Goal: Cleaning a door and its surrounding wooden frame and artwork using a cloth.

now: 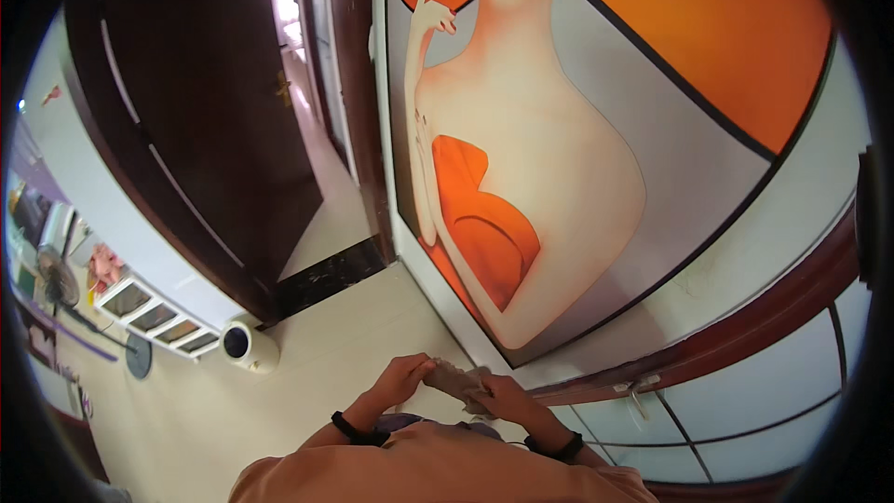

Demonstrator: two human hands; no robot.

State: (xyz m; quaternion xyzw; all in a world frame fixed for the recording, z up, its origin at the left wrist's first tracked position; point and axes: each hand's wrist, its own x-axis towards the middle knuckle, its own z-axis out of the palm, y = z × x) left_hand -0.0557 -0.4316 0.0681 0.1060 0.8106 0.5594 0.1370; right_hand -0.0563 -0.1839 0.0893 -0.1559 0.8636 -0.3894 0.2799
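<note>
A crumpled grey-brown cloth is stretched between my two hands, in front of my body. My left hand grips its left end with the fingertips. At the other end, my right hand is closed on the cloth, and some of it hangs below the fingers. Both wrists wear black bands. Just beyond the hands stands a wall bearing a large framed picture of a figure in an orange dress and hat. The cloth appears apart from the picture.
A dark brown door with a brass handle stands ajar over a black threshold. Left of it are a white cylindrical bin, a white compartmented unit and a standing fan. A glass-paneled door is at lower right.
</note>
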